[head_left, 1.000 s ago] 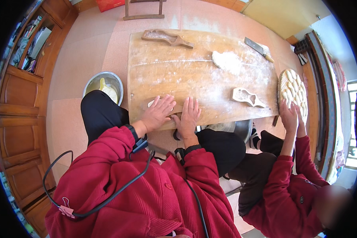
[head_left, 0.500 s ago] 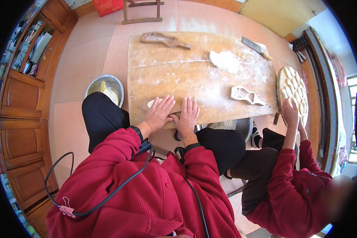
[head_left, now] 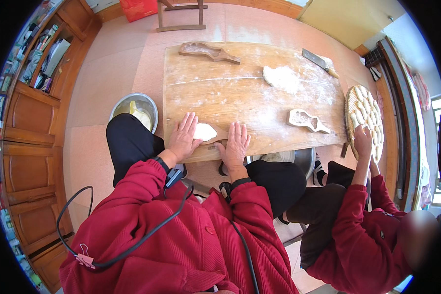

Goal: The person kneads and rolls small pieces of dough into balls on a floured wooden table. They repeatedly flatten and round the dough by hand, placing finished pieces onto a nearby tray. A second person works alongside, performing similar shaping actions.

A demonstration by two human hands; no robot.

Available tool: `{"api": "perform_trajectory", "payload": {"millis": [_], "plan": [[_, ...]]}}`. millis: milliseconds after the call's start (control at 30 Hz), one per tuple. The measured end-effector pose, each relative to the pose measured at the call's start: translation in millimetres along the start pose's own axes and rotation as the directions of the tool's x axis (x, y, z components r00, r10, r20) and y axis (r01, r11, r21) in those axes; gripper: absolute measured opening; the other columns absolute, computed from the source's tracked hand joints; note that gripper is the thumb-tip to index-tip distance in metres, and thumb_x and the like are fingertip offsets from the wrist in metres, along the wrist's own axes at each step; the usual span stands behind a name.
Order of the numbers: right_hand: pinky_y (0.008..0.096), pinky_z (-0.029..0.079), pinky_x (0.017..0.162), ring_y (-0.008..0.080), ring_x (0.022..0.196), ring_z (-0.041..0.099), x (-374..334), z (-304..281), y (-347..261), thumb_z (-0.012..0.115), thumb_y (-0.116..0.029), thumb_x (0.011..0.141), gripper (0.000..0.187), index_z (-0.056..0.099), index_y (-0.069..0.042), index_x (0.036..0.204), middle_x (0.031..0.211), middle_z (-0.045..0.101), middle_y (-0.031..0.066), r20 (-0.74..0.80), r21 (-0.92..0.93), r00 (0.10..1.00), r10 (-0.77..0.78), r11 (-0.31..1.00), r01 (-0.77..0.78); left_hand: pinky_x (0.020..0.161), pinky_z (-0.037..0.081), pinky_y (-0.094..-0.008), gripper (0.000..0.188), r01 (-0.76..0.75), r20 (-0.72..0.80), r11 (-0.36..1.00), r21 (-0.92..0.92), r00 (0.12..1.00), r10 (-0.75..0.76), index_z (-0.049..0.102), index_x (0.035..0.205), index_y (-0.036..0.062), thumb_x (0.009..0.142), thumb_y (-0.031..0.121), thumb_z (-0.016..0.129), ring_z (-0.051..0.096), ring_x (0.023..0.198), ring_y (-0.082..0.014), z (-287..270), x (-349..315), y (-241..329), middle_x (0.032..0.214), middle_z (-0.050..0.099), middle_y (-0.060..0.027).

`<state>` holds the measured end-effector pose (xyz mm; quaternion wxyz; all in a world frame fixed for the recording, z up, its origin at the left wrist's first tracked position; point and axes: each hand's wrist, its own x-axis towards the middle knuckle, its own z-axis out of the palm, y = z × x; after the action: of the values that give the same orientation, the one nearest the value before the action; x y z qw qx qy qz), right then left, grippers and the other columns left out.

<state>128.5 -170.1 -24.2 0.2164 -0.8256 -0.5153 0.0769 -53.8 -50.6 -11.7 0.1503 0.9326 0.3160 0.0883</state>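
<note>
Smooth white dough (head_left: 205, 132) in wooden mold (head_left: 221, 135), by edge of tabletop (head_left: 220, 103). Left hand (head_left: 183, 139) at mold's left, right hand (head_left: 234, 148) at its right; fingers slightly spread. Floury open room beyond mold.

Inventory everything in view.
Worktable: one, light brown, centre
Handled moulds: three, two brown, one pale, worktable
Dough: one, white, in nearest mould
Floury mound: one, white, on worktable
Cleaver: one, grey, worktable's far right
Round tray: one, tan, right of worktable
Dough pieces: many, cream, on tray
Metal basins: two, grey, left of and under worktable
Scoop: one, yellow, in left basin
Wooden frame: one, brown, beyond worktable
Package: one, red, top left
Cabinet: one, brown, far left
Co-worker: one, red-clad, right
Left hand: one, red-sleeved, nearest mould's left
Right hand: one, red-sleeved, nearest mould's right
</note>
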Motion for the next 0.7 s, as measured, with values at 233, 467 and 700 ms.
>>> {"api": "perform_trajectory", "payload": {"millis": [233,467,700], "plan": [[0.0577,0.016,0.116,0.0368,0.147,0.018,0,-1,-1,0.080,-0.038,0.073,0.098,0.030,-0.004,0.151,0.157,0.030,0.0131,0.049,-0.012,0.998,0.028,1.000,-0.027,0.117,0.018,-0.0550,0.086,0.114,-0.174,0.993,0.022,0.979,-0.109,0.022,0.151,-0.0039,0.089,0.042,0.062,0.017,0.148,-0.0370,-3,-15,-5,0.159,0.020,-0.0217],[0.0573,0.017,0.116,0.0372,0.146,0.020,0,-1,-1,0.081,-0.036,0.072,0.098,0.031,-0.004,0.150,0.156,0.031,0.0136,0.023,0.003,1.000,0.013,1.000,-0.013,0.118,0.016,-0.0541,0.089,0.112,0.046,0.994,-0.016,0.993,-0.111,0.021,0.151,-0.0045,0.087,0.038,0.066,0.017,0.148,-0.0384,-9,-22,1,0.159,0.018,-0.0226],[0.0570,0.018,0.116,0.0372,0.146,0.022,0,0,-1,0.081,-0.036,0.072,0.098,0.031,-0.002,0.149,0.155,0.032,0.0136,0.017,-0.011,1.000,0.006,1.000,-0.006,0.120,0.015,-0.0510,0.094,0.044,0.117,0.997,0.070,0.992,-0.052,0.020,0.151,-0.0041,0.083,0.038,0.070,0.014,0.149,-0.0377,-13,-24,10,0.159,0.018,-0.0215]]}}
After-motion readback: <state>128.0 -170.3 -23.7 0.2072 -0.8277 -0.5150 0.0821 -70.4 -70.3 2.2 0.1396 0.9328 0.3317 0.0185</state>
